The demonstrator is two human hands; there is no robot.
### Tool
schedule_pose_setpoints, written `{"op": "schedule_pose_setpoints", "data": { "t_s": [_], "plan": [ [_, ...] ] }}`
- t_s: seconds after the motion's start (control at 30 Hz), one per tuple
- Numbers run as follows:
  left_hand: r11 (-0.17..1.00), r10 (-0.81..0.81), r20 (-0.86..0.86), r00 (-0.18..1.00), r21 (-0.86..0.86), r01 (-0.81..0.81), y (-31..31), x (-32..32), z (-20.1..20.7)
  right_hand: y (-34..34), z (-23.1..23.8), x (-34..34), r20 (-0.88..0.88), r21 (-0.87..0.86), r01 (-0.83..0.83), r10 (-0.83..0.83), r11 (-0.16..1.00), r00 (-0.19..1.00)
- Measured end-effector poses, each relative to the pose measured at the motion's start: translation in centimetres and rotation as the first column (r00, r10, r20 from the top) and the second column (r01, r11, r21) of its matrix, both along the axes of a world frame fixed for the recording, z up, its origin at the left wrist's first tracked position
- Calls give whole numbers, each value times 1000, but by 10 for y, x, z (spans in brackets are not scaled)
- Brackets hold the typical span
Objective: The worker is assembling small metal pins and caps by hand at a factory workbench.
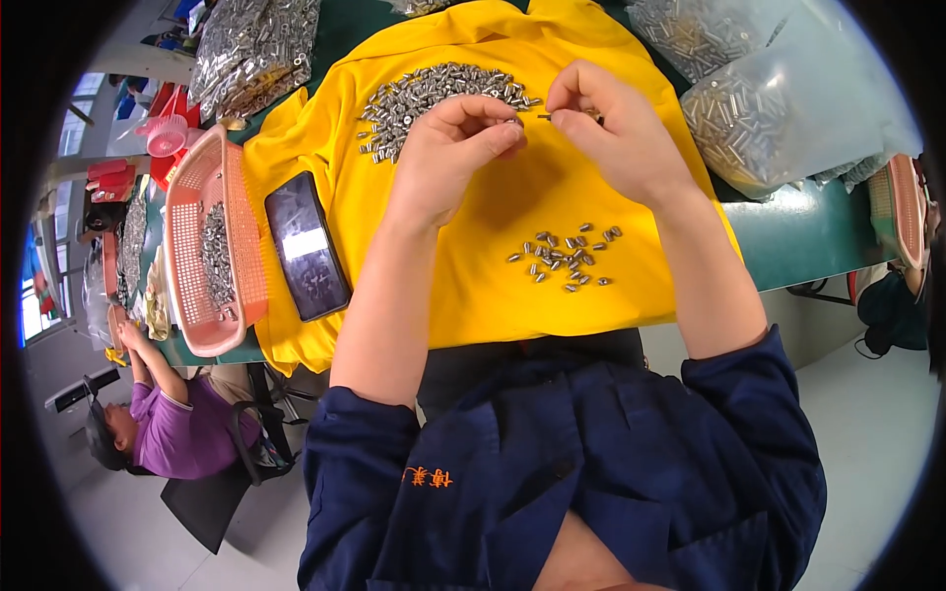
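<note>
Above a yellow cloth (473,286), both my hands are raised close together. My left hand (448,153) is closed in a pinch on a small metal fitting (513,121), mostly covered by the fingertips. Facing it, my right hand (621,133) pinches a thin dark pin-like piece (544,116); its exact kind is too small to tell. A big pile of small silvery metal fittings (443,87) lies on the cloth just beyond my left hand. Nearer to me, a smaller scattered group of the same metal fittings (564,259) rests on the cloth.
A black smartphone (307,246) lies left of my left forearm, beside a pink plastic basket (192,295) with metal parts inside. Clear bags of metal parts (739,123) stand at the far right, another bag (251,59) at the far left. A person in purple (192,433) sits at left.
</note>
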State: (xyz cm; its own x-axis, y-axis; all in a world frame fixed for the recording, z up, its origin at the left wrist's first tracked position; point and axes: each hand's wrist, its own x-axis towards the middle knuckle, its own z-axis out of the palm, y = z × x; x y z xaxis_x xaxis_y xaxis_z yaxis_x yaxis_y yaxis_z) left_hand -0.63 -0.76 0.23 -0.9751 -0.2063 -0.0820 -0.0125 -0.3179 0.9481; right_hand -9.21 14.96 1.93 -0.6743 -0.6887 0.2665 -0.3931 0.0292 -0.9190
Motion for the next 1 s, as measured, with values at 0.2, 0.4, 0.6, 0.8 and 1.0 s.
{"op": "schedule_pose_setpoints", "data": {
  "t_s": [0.2, 0.4, 0.6, 0.8, 1.0],
  "plan": [
    [998, -50, -4, 999, 27, 50, 0, 1, -3, -5, -2, 6, 41, -5, -52, 53, 999, 998],
    [998, -63, -36, 997, -16, 63, 3, 1, -4, -4, -1, 8, -80, 19, -50, 51, 999, 995],
    [991, -49, 1, 999, -125, 49, 4, 0, 0, -4, 8, 10, -196, 231, -12, 59, 973, 979],
    [992, -8, -21, 1000, -130, 5, 8, -1, 0, -6, 5, 11, -224, 144, 41, -8, 989, 975],
    [977, 18, -17, 1000, -214, -22, -1, 1, -2, -1, 5, 10, -154, 108, 106, -89, 988, 984]
  ]
}}
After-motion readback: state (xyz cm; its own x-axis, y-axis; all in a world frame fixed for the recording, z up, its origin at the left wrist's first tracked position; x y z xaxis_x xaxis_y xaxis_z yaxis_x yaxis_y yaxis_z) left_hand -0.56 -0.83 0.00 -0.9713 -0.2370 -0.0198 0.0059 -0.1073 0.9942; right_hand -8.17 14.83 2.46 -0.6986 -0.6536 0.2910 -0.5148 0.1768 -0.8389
